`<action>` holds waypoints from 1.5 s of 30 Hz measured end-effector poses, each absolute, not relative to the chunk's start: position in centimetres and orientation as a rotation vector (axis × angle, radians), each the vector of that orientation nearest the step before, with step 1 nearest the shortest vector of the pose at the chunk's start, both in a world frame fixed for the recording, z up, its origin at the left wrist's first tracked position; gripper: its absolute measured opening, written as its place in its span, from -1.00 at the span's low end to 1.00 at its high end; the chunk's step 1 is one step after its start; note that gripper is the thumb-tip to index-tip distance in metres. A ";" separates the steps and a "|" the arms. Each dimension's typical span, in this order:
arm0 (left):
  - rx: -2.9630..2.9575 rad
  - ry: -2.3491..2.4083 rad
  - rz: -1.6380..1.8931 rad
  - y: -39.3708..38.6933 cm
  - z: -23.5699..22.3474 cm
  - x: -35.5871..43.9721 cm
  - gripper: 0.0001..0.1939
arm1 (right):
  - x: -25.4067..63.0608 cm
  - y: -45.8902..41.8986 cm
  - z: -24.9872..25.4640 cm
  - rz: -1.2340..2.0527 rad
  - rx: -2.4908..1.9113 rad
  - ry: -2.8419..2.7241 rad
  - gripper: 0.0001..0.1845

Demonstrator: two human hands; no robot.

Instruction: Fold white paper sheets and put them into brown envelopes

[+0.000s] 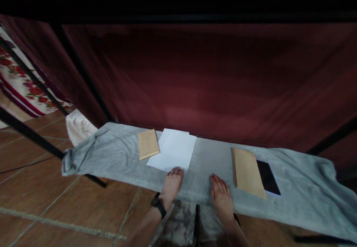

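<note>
My left hand [173, 184], with a dark watch [158, 207] on the wrist, rests its fingers at the near edge of white paper sheets [175, 148]. The sheets overlap slightly and lie flat on a grey cloth [208, 158]. Left of them, close to their edge, is a small tan envelope-like piece [148, 144]. My right hand [221, 195] lies palm down on the cloth, fingers stretched, holding nothing. To its right lies a larger tan envelope-like piece [248, 171], partly over a dark flat item [268, 177] with a bluish edge, whose kind I cannot make out.
The cloth covers a long, low surface just in front of me. Behind it hangs a dark red curtain [189, 87]. Black frame bars [80, 68] stand at the left, and a dark beam crosses above. Below is a brown tiled floor [69, 206]. A striped cloth [79, 128] hangs at far left.
</note>
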State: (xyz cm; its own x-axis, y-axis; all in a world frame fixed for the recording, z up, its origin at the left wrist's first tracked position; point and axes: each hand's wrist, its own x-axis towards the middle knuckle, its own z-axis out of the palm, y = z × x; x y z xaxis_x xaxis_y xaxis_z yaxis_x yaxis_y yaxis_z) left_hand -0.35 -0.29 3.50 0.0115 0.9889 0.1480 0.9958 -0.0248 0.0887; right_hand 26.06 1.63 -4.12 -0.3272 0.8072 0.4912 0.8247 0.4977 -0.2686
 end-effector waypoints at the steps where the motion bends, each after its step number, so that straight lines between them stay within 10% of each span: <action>1: -2.200 -2.159 -0.297 -0.4 3.9 -0.2 -0.63 | 26.1 1.6 -4.0 -0.014 -1.330 -2.157 -0.52; 16: -2.576 -1.669 -0.637 -6.2 1.9 13.0 -0.78 | 26.7 3.7 -3.2 0.986 -1.387 -1.354 -0.39; 28: -2.002 -2.384 -0.231 0.5 3.7 -2.9 -0.39 | 30.0 4.0 -3.5 0.887 -1.386 -1.331 -0.45; 45: -2.396 -2.104 0.040 1.6 5.0 -3.8 -0.56 | 27.7 6.2 -2.5 0.866 -1.363 -1.355 -0.45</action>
State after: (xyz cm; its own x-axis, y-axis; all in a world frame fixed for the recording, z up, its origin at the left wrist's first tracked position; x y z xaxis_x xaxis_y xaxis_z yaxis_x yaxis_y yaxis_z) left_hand -3.82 1.64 4.96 0.1296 0.9903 -0.0503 0.9915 -0.1288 0.0190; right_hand 27.75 6.24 -2.46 0.1203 0.9812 0.1507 0.2754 0.1128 -0.9547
